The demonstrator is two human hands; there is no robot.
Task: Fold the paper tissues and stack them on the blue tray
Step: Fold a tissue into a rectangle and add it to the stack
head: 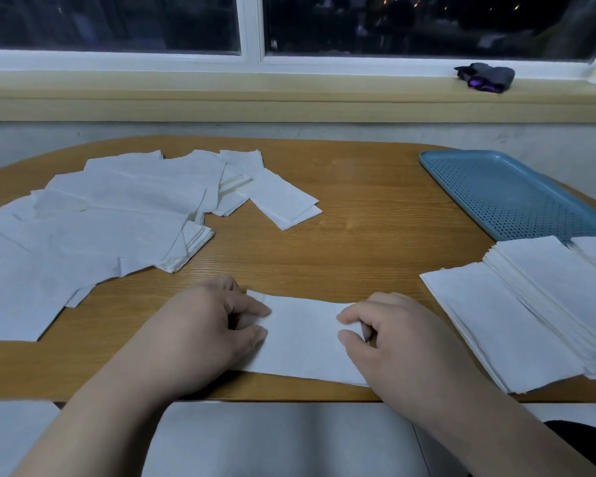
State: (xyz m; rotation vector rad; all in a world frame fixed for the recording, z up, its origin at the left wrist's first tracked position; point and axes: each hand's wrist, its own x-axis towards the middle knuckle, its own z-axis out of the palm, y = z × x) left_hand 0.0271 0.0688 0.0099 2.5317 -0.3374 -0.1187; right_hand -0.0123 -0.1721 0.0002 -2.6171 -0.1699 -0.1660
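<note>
The wooden bench (pixel 375 215) carries a wide spread of loose paper tissues (pixel 93 228) on its left side. At the near right lies a stack of folded tissues (pixel 537 304), meeting the near end of the blue tray (pixel 510 194); whether it rests on the tray I cannot tell. At the near middle lies one tissue (pixel 303 335). The left hand (pixel 207 332) pinches its left end and the right hand (pixel 403 342) pinches its right end, fingers curled. A small dark bundle (pixel 486 76) sits on the far windowsill.
</note>
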